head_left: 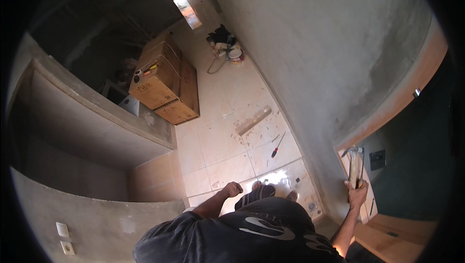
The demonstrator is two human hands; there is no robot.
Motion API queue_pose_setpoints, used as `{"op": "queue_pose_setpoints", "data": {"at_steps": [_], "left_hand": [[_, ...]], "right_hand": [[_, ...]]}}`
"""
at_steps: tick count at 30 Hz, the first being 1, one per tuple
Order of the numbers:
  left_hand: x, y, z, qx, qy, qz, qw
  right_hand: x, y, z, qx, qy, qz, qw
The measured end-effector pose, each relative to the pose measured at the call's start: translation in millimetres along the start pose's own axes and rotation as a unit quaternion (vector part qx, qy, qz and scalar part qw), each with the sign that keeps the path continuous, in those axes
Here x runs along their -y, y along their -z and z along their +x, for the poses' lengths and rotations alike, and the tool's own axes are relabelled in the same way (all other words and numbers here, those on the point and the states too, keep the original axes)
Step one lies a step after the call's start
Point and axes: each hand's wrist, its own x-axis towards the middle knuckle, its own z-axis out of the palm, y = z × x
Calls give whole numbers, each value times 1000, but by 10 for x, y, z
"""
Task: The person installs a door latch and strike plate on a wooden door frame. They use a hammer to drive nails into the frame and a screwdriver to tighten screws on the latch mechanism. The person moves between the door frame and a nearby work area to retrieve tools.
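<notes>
My right hand (357, 195), at the right side by a wall edge, is wrapped round the lower handle of a claw hammer (354, 171). The hammer stands nearly upright, its metal head at the top, close to a pale wooden frame strip (370, 202). In front of my body, over the tiled floor, hangs my left hand (233, 189) with its fingers curled in. Whether anything small is inside those fingers is hidden. A red-and-black screwdriver (275, 153) lies on the tiles ahead, beyond both hands.
A wooden strip (254, 121) lies among debris on the floor. Large cardboard boxes (167, 88) stand ahead left, with small tools on top. Farther off is a white bucket (236, 55) beside dark items. A grey wall (310, 59) runs along the right; a low wall (126, 219) is near left.
</notes>
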Motion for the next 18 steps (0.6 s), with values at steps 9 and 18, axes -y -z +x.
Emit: {"op": "queue_pose_setpoints", "data": {"at_steps": [9,18], "left_hand": [[495,552,-259,-43,58,79,994],[2006,971,-888,-101,138,-242,955]], "right_hand": [[-23,-219,-25,1,-5,116,993],[915,-664,-885,-226,-68,103,966]]}}
